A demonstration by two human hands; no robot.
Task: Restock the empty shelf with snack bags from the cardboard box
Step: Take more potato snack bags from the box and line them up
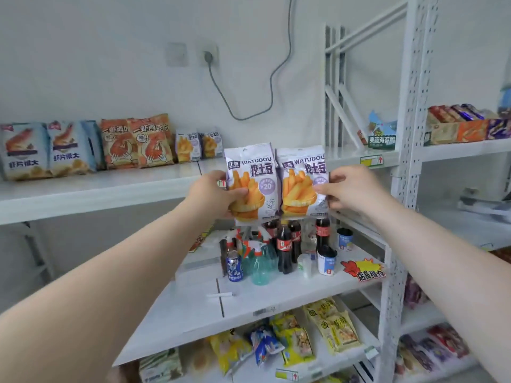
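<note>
L hand (214, 193) & R hand (349, 189) each pinch a fries bag (252, 183); set upright on shelf (110, 186), next to the matching bags (199, 145).

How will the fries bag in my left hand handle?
Probably light and fairly stiff: the left hand pinches the fries bag by one edge, yet it looks flat. Matching bags stand upright on the shelf; a nudge might topple it.

One wide-angle view, worn on the head, looks forward and slightly down at the corner where the left shelf (96, 189) meets the right rack (409, 134). Both forearms (124, 272) enter from the near bottom edge; the left hand (213, 193) grips a snack bag (250, 183) and the right hand (351, 189) a second bag (302, 183), mid-frame. The wall (110, 64) lies far behind.
</note>
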